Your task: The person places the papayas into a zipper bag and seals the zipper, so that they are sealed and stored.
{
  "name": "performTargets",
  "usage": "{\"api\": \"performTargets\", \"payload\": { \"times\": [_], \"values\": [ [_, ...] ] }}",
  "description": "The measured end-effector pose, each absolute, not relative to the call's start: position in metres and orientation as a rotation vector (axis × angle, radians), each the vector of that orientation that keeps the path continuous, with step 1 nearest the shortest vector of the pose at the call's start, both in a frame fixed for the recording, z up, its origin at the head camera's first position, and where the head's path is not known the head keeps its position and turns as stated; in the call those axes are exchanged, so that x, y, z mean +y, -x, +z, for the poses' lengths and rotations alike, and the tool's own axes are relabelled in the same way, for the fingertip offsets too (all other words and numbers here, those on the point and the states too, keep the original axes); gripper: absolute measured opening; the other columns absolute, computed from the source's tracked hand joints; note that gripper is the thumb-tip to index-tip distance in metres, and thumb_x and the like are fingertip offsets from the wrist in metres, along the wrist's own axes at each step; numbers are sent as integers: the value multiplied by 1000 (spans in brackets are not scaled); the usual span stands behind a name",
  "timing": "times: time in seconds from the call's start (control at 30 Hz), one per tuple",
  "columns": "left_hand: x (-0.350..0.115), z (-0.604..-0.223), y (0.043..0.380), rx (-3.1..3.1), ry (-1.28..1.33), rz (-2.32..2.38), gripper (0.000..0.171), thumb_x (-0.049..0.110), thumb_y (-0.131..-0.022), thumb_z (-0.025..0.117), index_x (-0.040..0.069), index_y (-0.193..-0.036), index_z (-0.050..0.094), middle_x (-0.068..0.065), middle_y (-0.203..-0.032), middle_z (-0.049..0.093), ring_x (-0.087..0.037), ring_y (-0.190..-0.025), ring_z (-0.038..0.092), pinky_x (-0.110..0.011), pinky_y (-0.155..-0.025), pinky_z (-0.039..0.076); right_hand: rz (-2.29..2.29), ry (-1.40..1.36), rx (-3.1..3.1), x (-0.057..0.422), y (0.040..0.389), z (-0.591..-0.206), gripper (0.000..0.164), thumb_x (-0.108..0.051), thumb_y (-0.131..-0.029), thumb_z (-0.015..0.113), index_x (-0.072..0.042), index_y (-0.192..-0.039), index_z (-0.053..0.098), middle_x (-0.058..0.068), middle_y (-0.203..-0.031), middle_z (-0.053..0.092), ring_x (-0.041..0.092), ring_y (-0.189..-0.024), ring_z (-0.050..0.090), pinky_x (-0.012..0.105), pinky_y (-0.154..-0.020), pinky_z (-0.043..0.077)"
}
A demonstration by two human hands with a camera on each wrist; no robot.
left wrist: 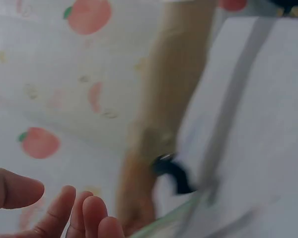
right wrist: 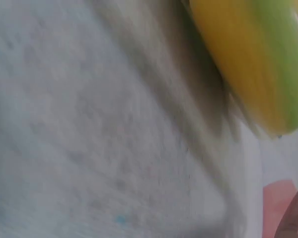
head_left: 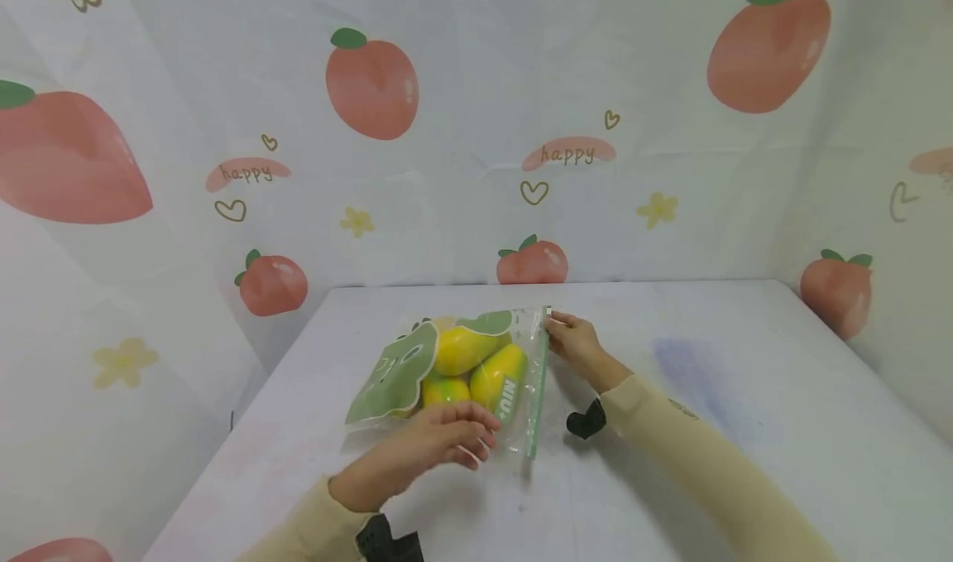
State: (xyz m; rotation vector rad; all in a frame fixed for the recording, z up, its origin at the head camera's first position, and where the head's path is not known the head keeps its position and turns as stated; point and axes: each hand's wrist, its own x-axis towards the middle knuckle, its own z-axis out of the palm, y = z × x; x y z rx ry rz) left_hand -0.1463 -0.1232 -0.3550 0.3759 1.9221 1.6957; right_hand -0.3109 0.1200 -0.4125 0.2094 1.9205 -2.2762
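A clear zip bag (head_left: 532, 380) with a green cartoon print and a green zip strip lies on the white table. Inside are several yellow mangoes (head_left: 497, 377), tinged green in places. My right hand (head_left: 579, 345) pinches the far corner of the bag at the zip end. In front of the bag's near side is my left hand (head_left: 439, 442), its fingers loosely bent and nothing in them; whether it touches the plastic is unclear. The left wrist view shows its fingers (left wrist: 92, 213) apart from the right hand (left wrist: 135, 210). A mango (right wrist: 258, 59) fills the right wrist view's upper right.
The white table (head_left: 670, 479) extends to both sides of the bag, with a faint bluish stain on the right. A white cloth backdrop (head_left: 462, 198) printed with peaches stands behind and beside it. Dark straps (head_left: 586, 420) hang from both wrists.
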Motion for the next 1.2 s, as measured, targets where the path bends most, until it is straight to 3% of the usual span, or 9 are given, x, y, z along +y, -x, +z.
{"api": "performTargets", "payload": {
  "times": [0.17,0.3,0.5,0.67,0.8,0.9,1.07,1.2],
  "values": [
    [-150,-317,162,2178,-473,1717,38,16,-96,52,-13,-120,51,-7,-100,62,-15,-87,61,-25,-79,53,-2298,-170,1846,119,301,-410,57,-10,-99,50,1,-150,28,19,-135,46,10,-93,59,19,-79,53],
    [-175,-298,176,2380,-432,1744,38,21,-98,52,-10,-121,52,-6,-103,62,-17,-91,61,-25,-84,53,-2276,-154,1826,120,294,-411,58,-11,-100,50,-3,-152,26,21,-141,44,14,-100,59,19,-76,53],
    [-210,-290,196,2633,-265,1732,38,24,-100,51,-4,-126,53,-4,-105,62,-11,-88,63,-21,-82,54,-2202,-136,1895,120,282,-412,59,-14,-100,50,-5,-152,26,24,-146,40,19,-106,58,23,-80,53],
    [-232,-298,213,2747,-163,1692,44,23,-101,47,-3,-136,43,-16,-119,59,-5,-91,62,-20,-85,53,-2154,-113,1941,117,270,-413,62,-15,-99,51,-7,-153,23,26,-142,43,17,-100,61,32,-86,55],
    [-245,-311,226,2793,-129,1666,48,18,-102,44,-4,-143,34,-28,-131,52,-24,-108,63,-31,-95,52,-2131,-91,1949,115,260,-413,67,-13,-98,54,-8,-154,18,27,-138,47,15,-95,64,40,-90,55],
    [-253,-325,236,2797,-119,1627,52,14,-101,45,-4,-147,30,-31,-137,47,-38,-122,54,-41,-102,46,-2133,-71,1931,115,253,-412,71,-9,-97,54,-8,-155,14,28,-138,47,17,-97,64,45,-92,53],
    [-260,-343,243,2750,-169,1480,58,16,-101,45,-3,-150,23,-34,-143,38,-45,-130,42,-52,-109,38,-2184,-49,1904,117,249,-411,71,-4,-96,55,-7,-155,15,28,-135,47,13,-90,63,33,-79,57],
    [-265,-354,246,2685,-241,1415,57,21,-102,45,-3,-149,27,-33,-146,35,-45,-133,40,-52,-110,36,-2203,-35,1934,124,252,-413,68,-3,-95,55,-6,-153,20,25,-131,49,10,-85,61,26,-69,54]
  ]
}}
